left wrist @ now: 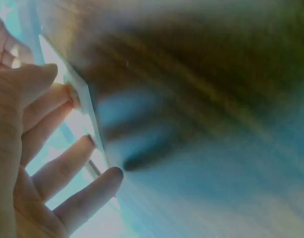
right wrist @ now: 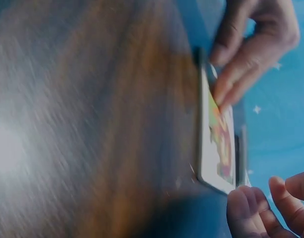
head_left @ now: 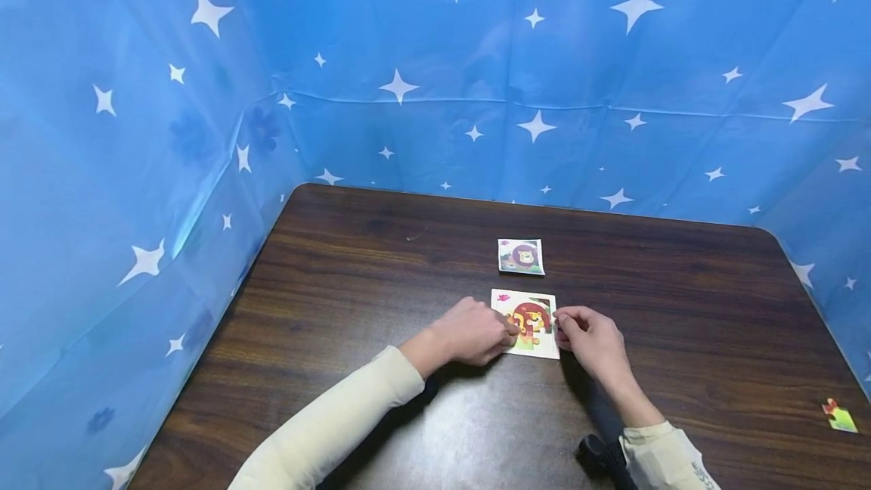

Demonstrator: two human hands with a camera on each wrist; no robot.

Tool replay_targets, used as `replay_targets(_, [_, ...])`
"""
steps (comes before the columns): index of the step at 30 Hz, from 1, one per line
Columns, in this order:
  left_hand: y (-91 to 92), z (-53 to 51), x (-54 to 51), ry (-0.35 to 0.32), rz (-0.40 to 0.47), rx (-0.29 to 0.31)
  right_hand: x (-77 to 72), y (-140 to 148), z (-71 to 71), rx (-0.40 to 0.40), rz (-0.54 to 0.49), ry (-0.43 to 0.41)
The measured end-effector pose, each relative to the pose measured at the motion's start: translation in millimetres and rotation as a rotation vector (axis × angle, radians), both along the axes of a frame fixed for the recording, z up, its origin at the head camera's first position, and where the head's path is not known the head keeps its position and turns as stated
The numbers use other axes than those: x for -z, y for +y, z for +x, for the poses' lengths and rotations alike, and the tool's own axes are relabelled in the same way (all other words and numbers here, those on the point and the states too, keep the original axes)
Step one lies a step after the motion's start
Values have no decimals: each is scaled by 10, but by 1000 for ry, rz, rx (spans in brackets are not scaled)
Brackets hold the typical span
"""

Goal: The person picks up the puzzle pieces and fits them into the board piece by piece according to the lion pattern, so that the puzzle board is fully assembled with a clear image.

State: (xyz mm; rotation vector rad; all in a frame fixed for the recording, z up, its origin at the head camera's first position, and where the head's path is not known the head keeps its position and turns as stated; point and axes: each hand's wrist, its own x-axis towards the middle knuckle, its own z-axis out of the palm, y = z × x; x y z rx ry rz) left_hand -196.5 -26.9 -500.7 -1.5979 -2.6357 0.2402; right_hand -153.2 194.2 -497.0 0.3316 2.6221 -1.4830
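A square jigsaw board [head_left: 550, 351] with a pale border lies in front of me, and a lion picture [head_left: 533, 317] of fitted pieces fills part of it. My left hand [head_left: 476, 333] reaches over the board's left side, its index finger touching the pieces. In the left wrist view, its other fingers [left wrist: 90, 198] extend along the board's edge. At the right edge is my right hand [head_left: 596, 344]. Its fingertips [right wrist: 237, 202] touch a corner of the board in the right wrist view, with the thumb apart from them. No piece shows between them.
Behind the board lies a small card [head_left: 521, 257] with a lion picture. A loose puzzle piece [head_left: 841, 417], red and green, rests at the far right of the dark wooden table [head_left: 367, 263]. Blue star-patterned curtains [head_left: 435, 97] surround the back and sides.
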Motion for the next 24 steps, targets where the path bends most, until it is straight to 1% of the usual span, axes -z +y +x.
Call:
replay_targets(4, [-23, -10, 23, -37, 10, 2, -66, 103, -18, 20, -12, 12])
replay_targets(8, [-53, -5, 58, -58, 19, -22, -106, 205, -24, 37, -14, 19])
replay_targets(12, [-72, 13, 98, -61, 59, -40, -116, 291, -12, 49, -16, 14])
replay_targets(17, [-51, 42, 128, -21, 92, -42, -116, 371, -7, 64, -10, 13])
replay_targets(22, [-11, 81, 118, 12, 76, -50, -130, 429, -13, 74, -10, 23])
replay_targets(24, [9, 99, 113, 34, 68, -47, -139, 451, -9, 78, -14, 23])
